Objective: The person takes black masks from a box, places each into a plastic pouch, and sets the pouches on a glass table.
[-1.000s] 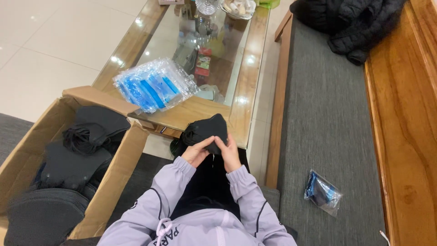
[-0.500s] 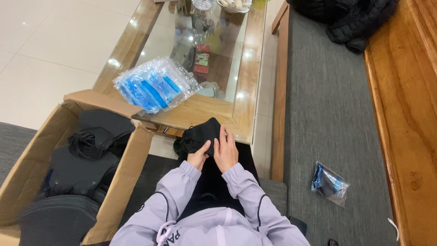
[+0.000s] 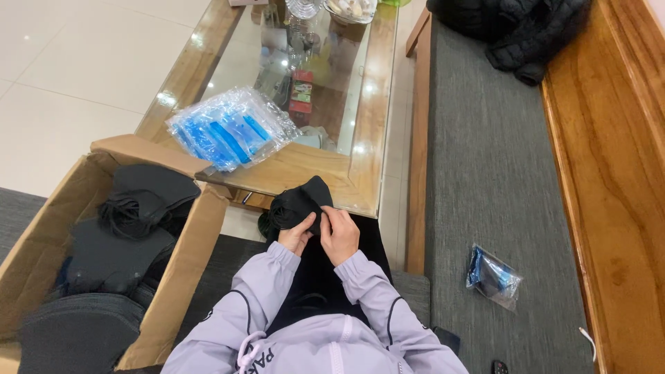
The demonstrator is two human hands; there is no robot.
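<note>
Both hands meet over the person's lap, close in front of the near edge of the desk. The left hand [image 3: 296, 237] and the right hand [image 3: 339, 234] are closed with their fingers on a soft black fabric piece [image 3: 299, 203], bunched into a rounded lump; it sits in the grip of both hands, raised a little above the knees and overlapping the desk's near corner in the view. Pale lilac jacket sleeves [image 3: 273, 277] run back from the wrists toward the camera.

Just beyond the hands stands the low wooden desk with a glass top [image 3: 305, 170], its frame a warm honey colour and glossy with reflected ceiling light. On its near left part lies a clear plastic bag of blue packets [image 3: 230, 130]. Small items sit on a shelf under the glass, too blurred by glare to tell apart.

To the left of the lap, on the floor, an open brown cardboard box [image 3: 197, 239] holds stacked black fabric pieces [image 3: 142, 197]. Behind it the floor is pale glossy tile [image 3: 76, 62].

To the right runs a wooden bench with a grey seat cushion [image 3: 492, 180]. A small clear bag with a blue-black item [image 3: 493, 275] lies on the cushion, well apart from the hands, and a black padded jacket [image 3: 516, 28] is heaped at the far end.
</note>
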